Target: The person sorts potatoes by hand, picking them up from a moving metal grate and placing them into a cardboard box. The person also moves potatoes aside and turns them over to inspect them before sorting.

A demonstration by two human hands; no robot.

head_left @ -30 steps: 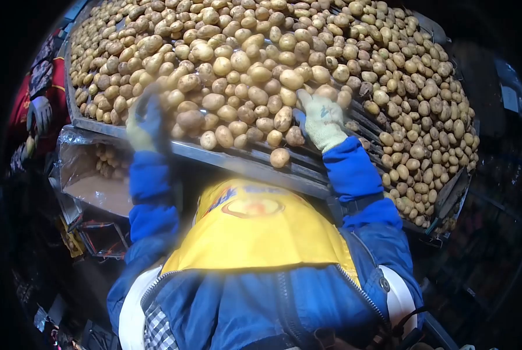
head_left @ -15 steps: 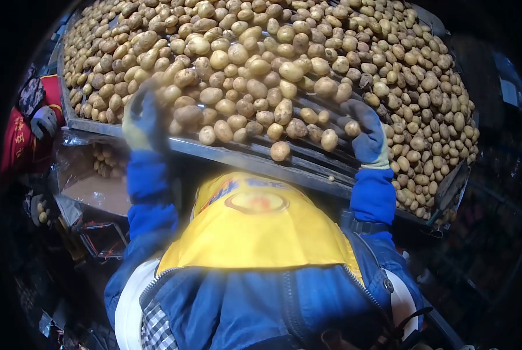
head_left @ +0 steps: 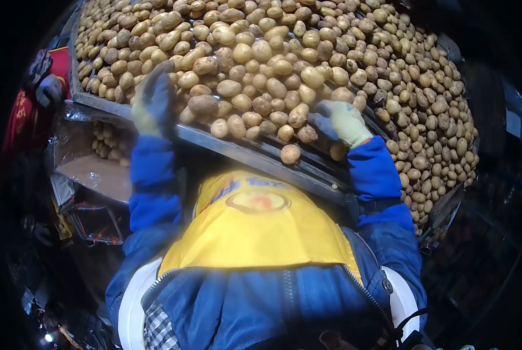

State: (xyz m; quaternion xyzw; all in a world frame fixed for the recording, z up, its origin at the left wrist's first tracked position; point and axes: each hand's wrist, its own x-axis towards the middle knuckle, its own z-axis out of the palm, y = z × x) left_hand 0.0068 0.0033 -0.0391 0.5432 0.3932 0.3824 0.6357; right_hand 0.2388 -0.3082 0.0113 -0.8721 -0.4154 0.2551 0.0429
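Many potatoes lie on a slatted metal rack with a raised metal front edge. My left hand, in a blue and pale yellow glove, stands upright and open against the potatoes at the left, just behind the front edge; nothing is gripped in it. My right hand, gloved the same way, curls over the right side of the potatoes, its fingers pointing left and touching some of them. Its fingertips are partly hidden, so whether it holds one is unclear. A lone potato rests near the front edge.
Below the rack at the left is a plastic-lined box with potatoes at its back. Another person's gloved hand and red clothing show at the far left. A dense heap of potatoes covers the right side.
My right hand has moved left and turned inward over the potatoes. My left hand is slightly higher and farther right. The potatoes in front have shifted a little.
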